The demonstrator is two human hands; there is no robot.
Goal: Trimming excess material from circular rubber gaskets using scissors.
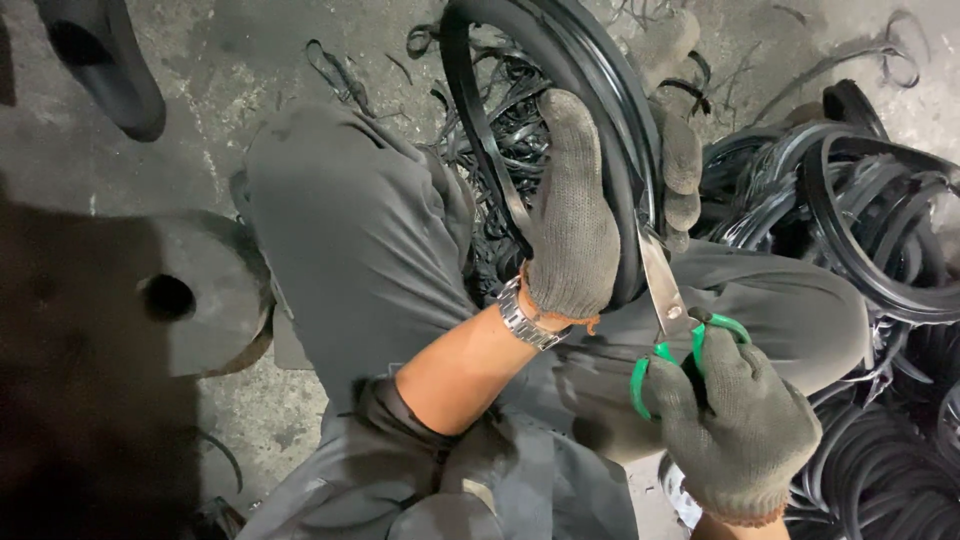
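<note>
My left hand (572, 215), in a grey knit glove with a metal watch at the wrist, grips a large black rubber ring (600, 70) that stands upright between my knees. The gloved fingers curl around the ring's right side. My right hand (745, 430), also gloved, holds green-handled scissors (668, 310). The steel blades point up and touch the ring's edge just below my left fingers. Thin black rubber strips (505, 130) hang inside the ring.
A heap of black rubber rings (860, 210) lies at the right and more (890, 470) at the lower right. A dark round block with a hole (170, 295) sits at the left. My grey trouser legs (360, 240) frame the work. The floor is stained concrete (230, 60).
</note>
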